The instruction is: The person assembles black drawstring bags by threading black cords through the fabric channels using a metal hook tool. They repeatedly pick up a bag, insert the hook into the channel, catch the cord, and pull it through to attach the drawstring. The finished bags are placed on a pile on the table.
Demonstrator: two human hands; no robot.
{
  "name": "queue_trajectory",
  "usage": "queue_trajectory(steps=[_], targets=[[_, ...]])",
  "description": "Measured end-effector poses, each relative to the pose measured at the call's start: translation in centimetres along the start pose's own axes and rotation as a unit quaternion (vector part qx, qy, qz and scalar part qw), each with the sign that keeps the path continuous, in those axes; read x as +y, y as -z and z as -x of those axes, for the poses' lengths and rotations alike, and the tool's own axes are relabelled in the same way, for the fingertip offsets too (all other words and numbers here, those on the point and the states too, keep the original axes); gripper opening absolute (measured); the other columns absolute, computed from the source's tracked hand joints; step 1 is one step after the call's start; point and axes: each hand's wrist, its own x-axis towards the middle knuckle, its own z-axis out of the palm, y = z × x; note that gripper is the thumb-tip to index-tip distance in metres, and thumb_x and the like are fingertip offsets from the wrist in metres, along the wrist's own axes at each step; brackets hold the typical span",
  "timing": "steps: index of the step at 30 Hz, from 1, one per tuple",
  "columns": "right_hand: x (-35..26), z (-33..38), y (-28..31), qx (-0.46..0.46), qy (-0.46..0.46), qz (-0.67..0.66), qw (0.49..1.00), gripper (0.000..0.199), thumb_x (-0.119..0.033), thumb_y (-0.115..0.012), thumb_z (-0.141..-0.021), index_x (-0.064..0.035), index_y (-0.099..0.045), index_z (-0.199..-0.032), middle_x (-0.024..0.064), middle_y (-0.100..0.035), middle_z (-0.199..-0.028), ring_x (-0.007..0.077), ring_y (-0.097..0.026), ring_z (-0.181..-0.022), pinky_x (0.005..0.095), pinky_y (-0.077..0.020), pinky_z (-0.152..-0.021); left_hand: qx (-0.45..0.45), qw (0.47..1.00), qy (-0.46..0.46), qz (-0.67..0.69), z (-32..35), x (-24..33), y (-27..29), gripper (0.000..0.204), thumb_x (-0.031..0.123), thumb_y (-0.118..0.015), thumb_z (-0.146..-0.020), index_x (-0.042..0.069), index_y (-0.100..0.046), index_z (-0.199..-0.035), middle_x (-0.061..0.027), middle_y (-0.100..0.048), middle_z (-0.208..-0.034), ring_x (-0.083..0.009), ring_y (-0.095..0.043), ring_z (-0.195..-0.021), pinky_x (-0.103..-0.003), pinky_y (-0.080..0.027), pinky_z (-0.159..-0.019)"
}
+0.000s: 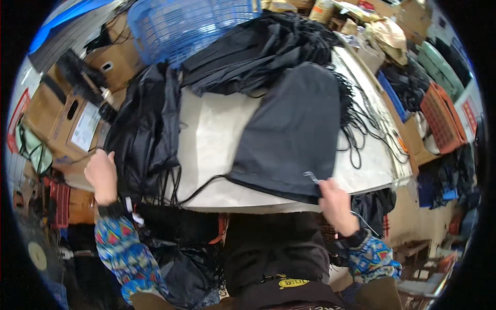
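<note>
Smooth black fabric drawstring bag (289,126): flat, tapering, on pale worktop (209,139)
Your right hand (338,205): grip clamped on thin silvery wire-like tool (310,176), bag's lower right corner
Your left hand (102,173): beside creased glossy black fabric pile (147,124); grip, cannot tell

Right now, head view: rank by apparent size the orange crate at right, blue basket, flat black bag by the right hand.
1. Flat black bag
2. Blue basket, cut off at the top edge
3. Orange crate, farther off, so true size unsure
</note>
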Motion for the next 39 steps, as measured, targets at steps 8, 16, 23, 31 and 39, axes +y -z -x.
queue_trajectory(steps=[8, 16, 23, 31, 39], targets=[[-3.8, -2.3, -0.4, -0.067, 0.077, -0.187, 0.977, 0.03, -0.022, -0.063, -0.085, -0.0033, -0.056, -0.108, 0.0139, -0.053, -0.087, 0.0344, -0.059, -0.07, 0.0411, -0.0482, -0.057, -0.133, 0.82, -0.459, 0.314, 15.0, 20.8, 2.3, 0.06, 0.033, -0.066, -0.08, 0.023, -0.044, -0.135, -0.0134, -0.035, -0.144, -0.0435, -0.03, -0.13, -0.059, -0.028, -0.103], [9.2, -0.3, 2.4, 0.039, -0.207, -0.042, 0.977, 0.018, -0.018, -0.057, -0.086, -0.0008, -0.058, -0.09, 0.0211, -0.06, -0.078, 0.0386, -0.059, -0.075, 0.0423, -0.0478, -0.065, -0.158, 0.922, -0.296, 0.192, 10.7, 19.9, -0.2, 0.05, 0.015, -0.055, -0.085, 0.015, -0.045, -0.134, -0.0166, -0.044, -0.137, -0.0422, -0.042, -0.123, -0.056, -0.028, -0.103], [-0.2, 3.0, 7.7, -0.216, -0.041, -0.42, 0.88, 0.012, -0.01, -0.058, -0.088, -0.001, -0.056, -0.096, 0.0161, -0.059, -0.08, 0.0326, -0.061, -0.073, 0.0362, -0.0481, -0.063, -0.237, 0.535, -0.424, 0.691, 17.4, 25.9, 12.3, 0.031, 0.0, -0.066, -0.075, 0.002, -0.061, -0.105, -0.0149, -0.061, -0.104, -0.0332, -0.053, -0.103, -0.043, -0.04, -0.095], [4.2, 3.8, 10.0, -0.014, -0.079, -0.052, 0.995, 0.01, -0.005, -0.051, -0.086, -0.0053, -0.052, -0.095, 0.0168, -0.057, -0.083, 0.0382, -0.059, -0.07, 0.0428, -0.0485, -0.06, -0.426, 0.417, -0.47, 0.65, 16.9, 20.4, 12.4, 0.012, 0.003, -0.072, -0.075, -0.004, -0.064, -0.082, -0.0155, -0.06, -0.072, -0.0285, -0.061, -0.065, -0.031, -0.048, -0.058], [12.4, 1.9, 9.3, 0.171, -0.222, 0.14, 0.95, 0.01, -0.009, -0.05, -0.09, -0.0038, -0.051, -0.099, 0.0221, -0.059, -0.082, 0.041, -0.058, -0.073, 0.0474, -0.0445, -0.062, -0.165, 0.39, 0.038, 0.905, 18.1, 6.2, 2.9, 0.014, 0.016, -0.057, -0.089, 0.002, -0.055, -0.089, -0.0042, -0.044, -0.054, -0.0117, -0.043, -0.044, -0.026, -0.033, -0.039]])
